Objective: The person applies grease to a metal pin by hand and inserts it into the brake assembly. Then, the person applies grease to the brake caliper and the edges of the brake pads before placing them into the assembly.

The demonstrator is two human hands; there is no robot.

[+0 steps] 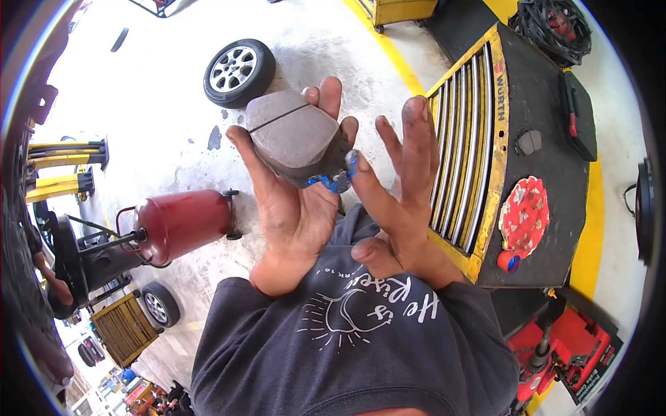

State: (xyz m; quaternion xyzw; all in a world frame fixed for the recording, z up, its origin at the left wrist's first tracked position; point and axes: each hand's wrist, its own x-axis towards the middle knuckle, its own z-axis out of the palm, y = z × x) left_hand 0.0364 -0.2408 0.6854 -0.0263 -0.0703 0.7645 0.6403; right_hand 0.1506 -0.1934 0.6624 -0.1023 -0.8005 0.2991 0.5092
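Note:
A grey brake pad [291, 136] with a groove across its friction face rests in my left hand [295, 201], whose fingers and thumb are closed around its edges. Blue grease [334, 182] is smeared along the pad's near edge. My right hand [408, 191] is at the pad's right side with its fingers spread. Its index fingertip, coated in the same blue grease, is at the greased edge. Nothing is held in that hand. The pad's underside is hidden.
On the right stands a yellow and black tool cabinet [544, 229] bearing another brake pad [528, 143], a red patterned cloth [525, 216], a small red container [508, 261] and a black case [579, 116]. A wheel [239, 73] and a red tank [184, 225] are on the floor.

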